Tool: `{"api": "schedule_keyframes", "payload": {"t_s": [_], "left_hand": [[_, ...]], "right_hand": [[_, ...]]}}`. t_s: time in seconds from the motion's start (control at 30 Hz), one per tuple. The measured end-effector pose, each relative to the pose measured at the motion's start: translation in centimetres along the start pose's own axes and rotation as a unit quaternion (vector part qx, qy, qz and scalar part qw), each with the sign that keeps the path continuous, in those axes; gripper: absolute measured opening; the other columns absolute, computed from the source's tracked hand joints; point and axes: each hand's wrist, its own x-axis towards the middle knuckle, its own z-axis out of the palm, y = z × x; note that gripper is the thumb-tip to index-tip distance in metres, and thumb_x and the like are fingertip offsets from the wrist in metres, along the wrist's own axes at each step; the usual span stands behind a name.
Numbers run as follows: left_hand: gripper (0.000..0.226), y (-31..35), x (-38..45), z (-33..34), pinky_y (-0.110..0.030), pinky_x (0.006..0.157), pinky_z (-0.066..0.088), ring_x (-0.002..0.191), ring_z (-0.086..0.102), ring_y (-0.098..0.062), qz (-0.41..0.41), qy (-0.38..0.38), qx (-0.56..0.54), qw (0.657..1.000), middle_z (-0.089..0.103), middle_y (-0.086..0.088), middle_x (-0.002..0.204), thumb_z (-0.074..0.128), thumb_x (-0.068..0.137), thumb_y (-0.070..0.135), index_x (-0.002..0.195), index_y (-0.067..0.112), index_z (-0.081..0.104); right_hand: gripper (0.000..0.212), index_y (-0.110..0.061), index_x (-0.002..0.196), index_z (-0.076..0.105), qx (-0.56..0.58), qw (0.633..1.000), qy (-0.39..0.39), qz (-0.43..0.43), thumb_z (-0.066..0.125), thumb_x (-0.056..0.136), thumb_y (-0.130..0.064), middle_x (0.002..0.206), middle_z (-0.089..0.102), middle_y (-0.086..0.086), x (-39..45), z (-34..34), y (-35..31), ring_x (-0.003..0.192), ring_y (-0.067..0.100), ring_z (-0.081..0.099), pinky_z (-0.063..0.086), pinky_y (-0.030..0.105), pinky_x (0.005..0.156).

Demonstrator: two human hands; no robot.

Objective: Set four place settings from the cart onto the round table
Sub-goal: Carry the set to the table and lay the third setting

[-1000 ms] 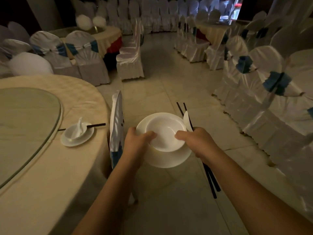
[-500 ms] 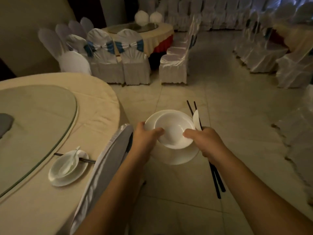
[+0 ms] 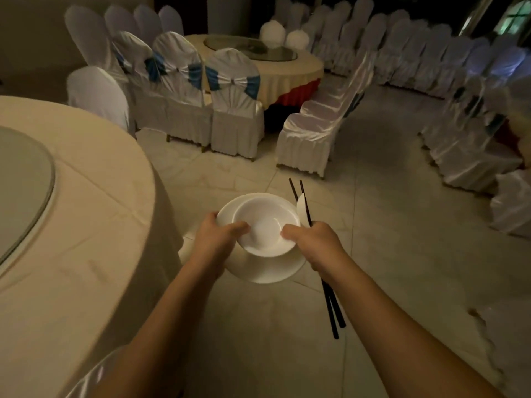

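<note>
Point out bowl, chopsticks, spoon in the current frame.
bowl (image 3: 265,228): head view, inner bottom.
chopsticks (image 3: 330,303): head view, shafts below the right hand.
spoon (image 3: 301,208): head view, white end beside the plate rim.

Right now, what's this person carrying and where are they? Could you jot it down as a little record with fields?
Place: banquet hall, tiled floor
Carried stack: white bowl resting on a white plate
Left hand: grips the stack's left edge, thumb on the bowl rim
Right hand: thumb on the bowl rim, also holds black chopsticks and a white spoon
Nearest table: round table with cream cloth, at the left
Stack's position: held over the floor, not yet on the table
Background: covered chairs, some with blue sashes
</note>
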Motion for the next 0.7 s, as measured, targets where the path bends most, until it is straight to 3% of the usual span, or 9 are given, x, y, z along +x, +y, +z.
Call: {"api": "schedule_keyframes", "payload": {"t_s": [0.2, 0.33, 0.43, 0.7], "left_hand": [[0.044, 4.4, 13.1, 1.9, -0.038, 0.069, 0.052, 0.089, 0.062, -0.023, 0.019, 0.068, -0.008, 0.997, 0.061, -0.002, 0.103, 0.074, 0.077, 0.02, 0.115, 0.019, 0.05], [0.045, 5.5, 22.3, 3.2, -0.042, 0.073, 0.055, 0.091, 0.062, -0.023, -0.005, 0.125, -0.044, 0.991, 0.06, -0.001, 0.104, 0.075, 0.077, 0.024, 0.113, 0.024, 0.049], [0.048, 8.0, 28.8, 4.2, -0.033, 0.062, 0.052, 0.089, 0.061, -0.018, -0.017, 0.179, -0.057, 0.982, 0.059, 0.002, 0.103, 0.075, 0.077, 0.025, 0.116, 0.024, 0.047], [0.048, 14.2, 42.0, 1.5, -0.033, 0.067, 0.051, 0.091, 0.062, -0.018, 0.021, 0.332, -0.069, 0.94, 0.061, -0.002, 0.105, 0.072, 0.076, 0.018, 0.119, 0.017, 0.051]], "right_hand": [[0.048, -0.017, 0.095, 0.067, -0.004, 0.997, -0.064, -0.042, 0.065, 0.057, -0.045, 0.083, 0.068, 0.0, 14.4, 1.7, -6.5, 0.071, 0.019, 0.066, 0.042, 0.025, 0.049], [0.047, -0.017, 0.098, 0.066, -0.036, 0.989, -0.13, -0.065, 0.066, 0.059, -0.044, 0.086, 0.068, 0.002, 25.6, 3.7, -10.6, 0.075, 0.021, 0.066, 0.044, 0.028, 0.051], [0.049, -0.015, 0.1, 0.065, -0.054, 0.979, -0.179, -0.084, 0.067, 0.059, -0.043, 0.087, 0.068, 0.004, 33.7, 5.3, -14.6, 0.076, 0.023, 0.066, 0.043, 0.028, 0.052], [0.043, -0.013, 0.099, 0.063, -0.08, 0.939, -0.301, -0.144, 0.069, 0.065, -0.039, 0.088, 0.069, 0.007, 48.6, 13.1, -26.3, 0.069, 0.021, 0.063, 0.04, 0.027, 0.048]]}}
